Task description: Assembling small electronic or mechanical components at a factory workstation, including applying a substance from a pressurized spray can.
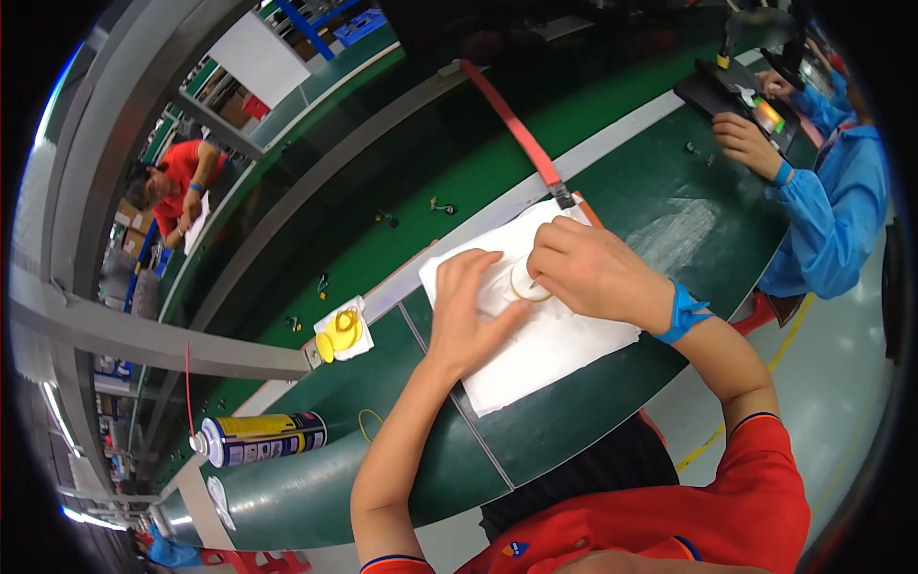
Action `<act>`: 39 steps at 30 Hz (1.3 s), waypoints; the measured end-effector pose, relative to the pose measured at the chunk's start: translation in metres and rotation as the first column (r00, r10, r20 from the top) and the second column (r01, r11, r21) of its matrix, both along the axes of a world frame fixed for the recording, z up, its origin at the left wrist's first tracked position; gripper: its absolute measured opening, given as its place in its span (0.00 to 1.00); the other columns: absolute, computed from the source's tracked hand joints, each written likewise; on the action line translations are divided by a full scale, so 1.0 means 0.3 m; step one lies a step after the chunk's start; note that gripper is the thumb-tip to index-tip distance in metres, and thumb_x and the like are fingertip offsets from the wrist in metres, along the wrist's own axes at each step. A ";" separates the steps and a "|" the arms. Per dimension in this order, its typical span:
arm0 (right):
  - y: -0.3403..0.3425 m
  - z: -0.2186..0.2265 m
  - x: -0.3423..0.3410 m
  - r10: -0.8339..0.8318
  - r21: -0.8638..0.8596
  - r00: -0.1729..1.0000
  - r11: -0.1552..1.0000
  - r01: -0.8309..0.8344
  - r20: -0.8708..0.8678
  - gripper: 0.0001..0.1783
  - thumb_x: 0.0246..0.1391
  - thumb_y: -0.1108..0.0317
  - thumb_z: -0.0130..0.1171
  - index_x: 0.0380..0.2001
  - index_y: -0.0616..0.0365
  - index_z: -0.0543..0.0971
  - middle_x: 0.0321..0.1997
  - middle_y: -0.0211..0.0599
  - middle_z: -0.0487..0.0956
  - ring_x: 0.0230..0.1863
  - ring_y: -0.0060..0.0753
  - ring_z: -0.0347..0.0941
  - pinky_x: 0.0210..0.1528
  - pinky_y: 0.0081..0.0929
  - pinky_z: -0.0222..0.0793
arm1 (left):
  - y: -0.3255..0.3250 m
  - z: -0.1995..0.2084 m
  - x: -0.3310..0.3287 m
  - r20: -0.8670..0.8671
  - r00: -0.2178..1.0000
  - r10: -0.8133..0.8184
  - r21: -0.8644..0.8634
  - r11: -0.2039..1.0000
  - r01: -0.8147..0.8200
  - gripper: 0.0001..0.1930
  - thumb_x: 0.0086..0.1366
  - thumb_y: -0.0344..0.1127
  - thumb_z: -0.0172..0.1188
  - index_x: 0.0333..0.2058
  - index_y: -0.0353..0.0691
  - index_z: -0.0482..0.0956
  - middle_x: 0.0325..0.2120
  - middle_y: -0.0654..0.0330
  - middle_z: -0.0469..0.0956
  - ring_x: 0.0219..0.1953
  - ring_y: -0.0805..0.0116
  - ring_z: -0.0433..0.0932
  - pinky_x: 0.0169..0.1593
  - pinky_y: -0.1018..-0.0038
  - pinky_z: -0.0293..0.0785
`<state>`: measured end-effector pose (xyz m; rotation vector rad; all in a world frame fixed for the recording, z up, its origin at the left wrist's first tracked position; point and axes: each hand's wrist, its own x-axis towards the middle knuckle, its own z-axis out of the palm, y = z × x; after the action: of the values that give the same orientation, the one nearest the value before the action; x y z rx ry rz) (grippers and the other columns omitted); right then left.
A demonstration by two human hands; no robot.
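A small round white piece with a thin yellow ring round its edge (524,283) lies on a white cloth (535,359) spread over the green bench. My right hand (595,271), with a blue wrist strap, has its fingers bent and pinched together at that piece's right side; what is between the fingertips is hidden. My left hand (464,314) rests on the cloth's left part, thumb and fingers apart and holding nothing. Its thumb points toward the round piece.
Yellow rings and discs (342,331) sit on a small white pad at left. A spray can (263,437) lies nearby, with a loose yellow ring (368,425) beside it. A red strip (512,120) reaches the cloth's far edge. A co-worker in blue (832,215) sits at right.
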<state>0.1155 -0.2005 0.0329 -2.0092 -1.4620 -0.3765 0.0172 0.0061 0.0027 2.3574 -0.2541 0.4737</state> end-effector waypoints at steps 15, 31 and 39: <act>0.069 0.071 0.006 -0.014 -0.283 0.963 0.955 0.093 0.268 0.07 0.43 0.73 0.61 0.27 0.62 0.75 0.31 0.40 0.73 0.38 0.42 0.74 0.40 0.37 0.73 | -0.025 -0.050 0.003 0.081 0.997 0.004 0.043 0.999 -0.007 0.28 0.52 0.42 0.75 0.50 0.38 0.79 0.47 0.55 0.74 0.53 0.52 0.69 0.56 0.60 0.65; 0.092 0.071 0.074 -0.124 -0.042 0.979 0.990 0.133 0.164 0.03 0.49 0.71 0.62 0.26 0.58 0.78 0.30 0.38 0.77 0.37 0.43 0.75 0.38 0.39 0.73 | -0.047 -0.044 0.009 0.069 0.998 0.009 0.130 0.991 -0.018 0.29 0.52 0.40 0.74 0.52 0.38 0.76 0.48 0.54 0.75 0.54 0.52 0.70 0.56 0.60 0.65; 0.018 0.085 0.038 -0.025 -0.287 0.939 0.949 0.130 0.343 0.04 0.42 0.72 0.62 0.23 0.60 0.78 0.28 0.40 0.78 0.36 0.43 0.77 0.38 0.38 0.73 | -0.037 -0.027 0.005 0.060 0.998 0.014 0.119 0.993 -0.021 0.29 0.52 0.41 0.74 0.51 0.38 0.76 0.48 0.54 0.75 0.54 0.52 0.70 0.55 0.60 0.65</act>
<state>0.1269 -0.1952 0.0583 -2.3431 -1.7386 -0.5812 0.0188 -0.0050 -0.0054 2.4659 -0.2973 0.5513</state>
